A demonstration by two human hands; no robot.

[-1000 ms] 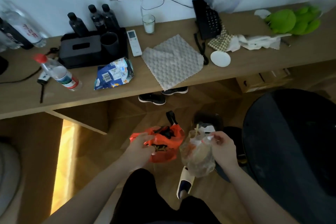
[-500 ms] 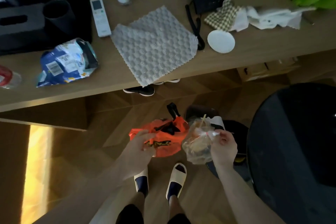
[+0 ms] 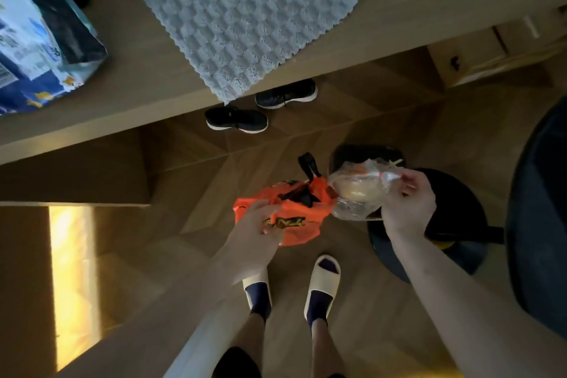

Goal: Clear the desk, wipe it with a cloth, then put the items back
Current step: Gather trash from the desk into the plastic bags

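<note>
We see one blue snack bag (image 3: 40,43) and one bumpy grey cloth (image 3: 245,9) on the desk (image 3: 138,83). Our left hand (image 3: 257,230) grips one orange bag (image 3: 294,212); our right hand (image 3: 408,202) pinches one clear bag (image 3: 356,193).

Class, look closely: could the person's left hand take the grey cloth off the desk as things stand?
Probably not yet: the left hand grips the orange bag. The grey cloth lies uncovered, one corner overhanging the desk edge.
</note>
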